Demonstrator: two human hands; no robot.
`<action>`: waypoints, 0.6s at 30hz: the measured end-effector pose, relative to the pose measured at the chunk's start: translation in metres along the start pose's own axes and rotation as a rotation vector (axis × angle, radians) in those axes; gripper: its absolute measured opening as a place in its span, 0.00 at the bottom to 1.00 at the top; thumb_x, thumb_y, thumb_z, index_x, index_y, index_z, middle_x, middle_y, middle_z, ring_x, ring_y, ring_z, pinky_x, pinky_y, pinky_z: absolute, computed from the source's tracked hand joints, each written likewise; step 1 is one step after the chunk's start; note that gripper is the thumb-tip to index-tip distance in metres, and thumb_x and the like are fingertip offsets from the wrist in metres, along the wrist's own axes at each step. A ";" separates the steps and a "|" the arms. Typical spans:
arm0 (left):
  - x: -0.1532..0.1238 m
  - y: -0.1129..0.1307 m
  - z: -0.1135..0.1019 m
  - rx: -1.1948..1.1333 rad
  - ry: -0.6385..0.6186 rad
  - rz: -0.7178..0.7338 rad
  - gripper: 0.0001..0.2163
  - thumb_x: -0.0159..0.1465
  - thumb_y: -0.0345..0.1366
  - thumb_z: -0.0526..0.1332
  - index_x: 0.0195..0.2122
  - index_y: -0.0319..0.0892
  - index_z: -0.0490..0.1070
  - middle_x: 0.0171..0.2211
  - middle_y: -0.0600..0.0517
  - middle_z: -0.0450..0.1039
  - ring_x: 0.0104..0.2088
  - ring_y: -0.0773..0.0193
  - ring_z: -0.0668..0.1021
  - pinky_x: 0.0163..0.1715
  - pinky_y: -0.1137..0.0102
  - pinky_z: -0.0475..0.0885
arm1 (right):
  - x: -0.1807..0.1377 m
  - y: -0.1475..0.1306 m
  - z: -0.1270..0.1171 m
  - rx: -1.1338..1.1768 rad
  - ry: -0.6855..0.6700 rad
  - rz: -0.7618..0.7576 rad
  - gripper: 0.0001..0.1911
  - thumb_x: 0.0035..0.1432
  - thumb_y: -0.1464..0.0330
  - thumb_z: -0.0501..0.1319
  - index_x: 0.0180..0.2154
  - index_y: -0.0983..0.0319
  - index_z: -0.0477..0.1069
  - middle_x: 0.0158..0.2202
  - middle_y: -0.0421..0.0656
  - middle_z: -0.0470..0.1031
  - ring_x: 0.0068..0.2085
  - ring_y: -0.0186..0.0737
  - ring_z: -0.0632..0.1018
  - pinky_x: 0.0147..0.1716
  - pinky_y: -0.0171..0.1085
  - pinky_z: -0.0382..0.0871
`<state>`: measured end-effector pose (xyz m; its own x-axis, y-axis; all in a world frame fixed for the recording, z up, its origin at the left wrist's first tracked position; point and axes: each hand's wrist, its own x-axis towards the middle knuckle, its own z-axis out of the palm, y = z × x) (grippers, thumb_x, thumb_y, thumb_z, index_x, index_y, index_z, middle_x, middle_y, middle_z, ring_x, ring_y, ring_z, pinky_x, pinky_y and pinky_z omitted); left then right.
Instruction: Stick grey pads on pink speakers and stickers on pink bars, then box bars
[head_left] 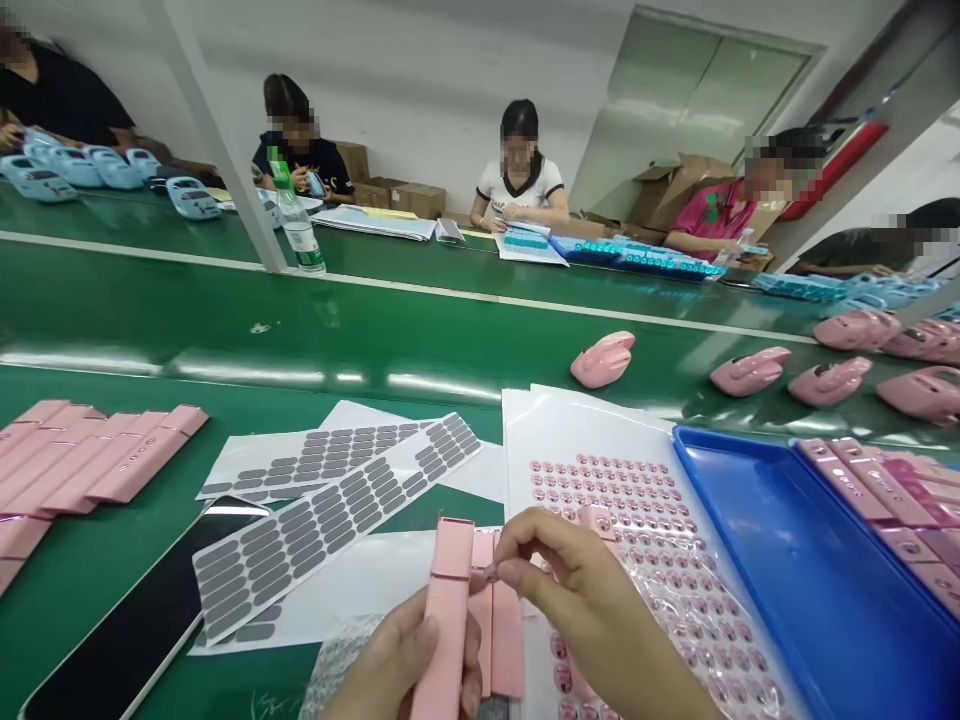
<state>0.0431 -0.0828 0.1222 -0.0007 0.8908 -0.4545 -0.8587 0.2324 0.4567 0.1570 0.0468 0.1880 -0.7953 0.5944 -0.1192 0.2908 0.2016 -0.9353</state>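
Note:
My left hand (409, 650) is wrapped round a long pink plastic housing (448, 620), held upright and slightly tilted. Just right of its upper part, my right hand (559, 570) pinches a small pinkish piece (491, 573) between thumb and forefinger; it is too small to make out clearly, though its colour matches the round stickers nearby. Behind the held housing, more pink housings (507, 640) lie on the work surface, partly hidden by my hands. Under and beyond my right forearm spreads a clear-backed sheet of round pink stickers (622, 482).
Sheets of grey oval stickers (322, 540) and a dark phone (127, 610) lie left. Pink housings (142, 455) are stacked far left. A blue tray (780, 570) stands right, with pink housings (862, 485) at its far side. Pink shells (604, 360) sit on the green belt (420, 325); co-workers sit beyond.

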 end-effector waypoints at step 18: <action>0.004 -0.013 0.000 0.211 -0.026 0.077 0.19 0.60 0.55 0.55 0.42 0.45 0.59 0.25 0.57 0.69 0.17 0.73 0.71 0.18 0.77 0.63 | 0.003 -0.016 0.002 -0.263 -0.069 0.050 0.09 0.61 0.73 0.56 0.29 0.55 0.68 0.33 0.31 0.72 0.36 0.31 0.72 0.34 0.31 0.63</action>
<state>0.0542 -0.0817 0.1147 -0.0465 0.9181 -0.3936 -0.7305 0.2375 0.6403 0.1494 0.0437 0.2018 -0.8081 0.5563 -0.1936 0.4516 0.3740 -0.8101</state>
